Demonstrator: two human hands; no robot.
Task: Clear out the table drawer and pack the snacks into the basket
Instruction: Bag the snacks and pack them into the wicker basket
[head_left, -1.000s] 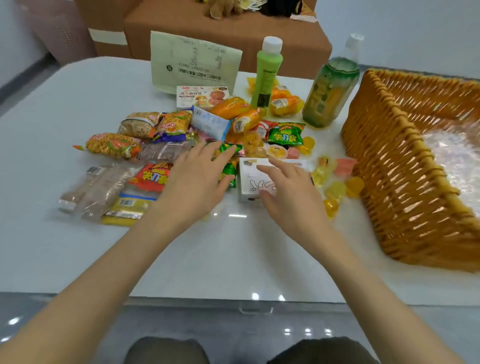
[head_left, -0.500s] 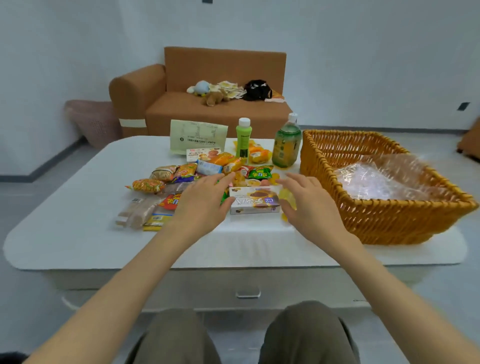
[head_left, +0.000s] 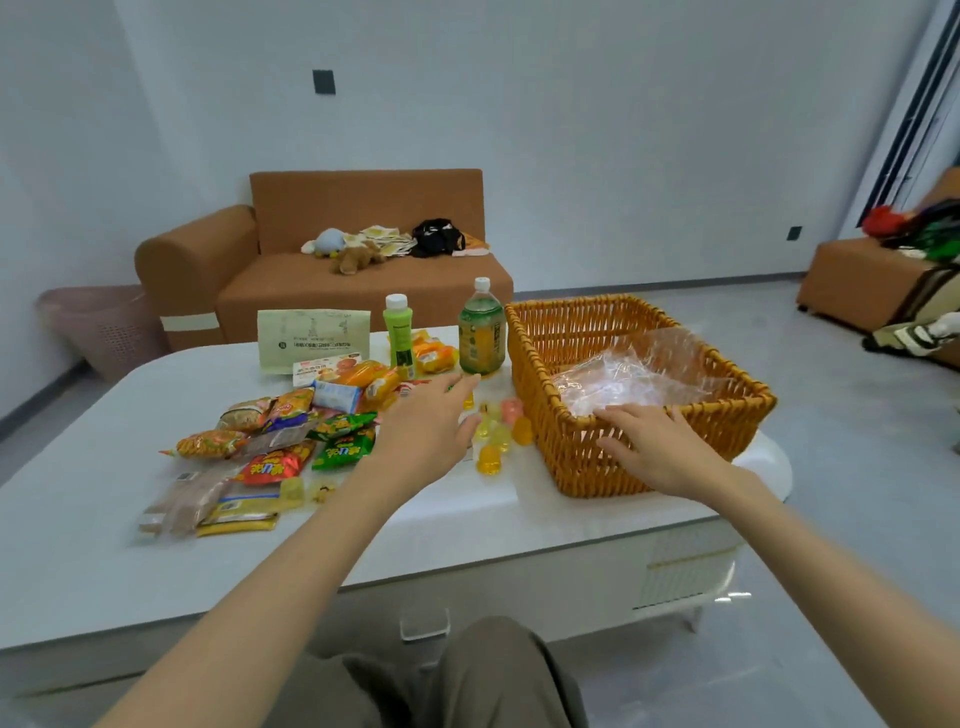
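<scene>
My left grip (head_left: 426, 426) hangs released over the snacks (head_left: 343, 441) in the middle of the counter (head_left: 83, 467), the nearer of my 2. The basket (head_left: 566, 467) sits rightward at the right edge, my right grip (head_left: 660, 447), fingers spread, seemingly resting on its near wall.

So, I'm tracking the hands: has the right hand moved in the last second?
Yes. The right hand has gone right, from left of the jelly cups to the near rim of the basket, where it now rests.
</scene>
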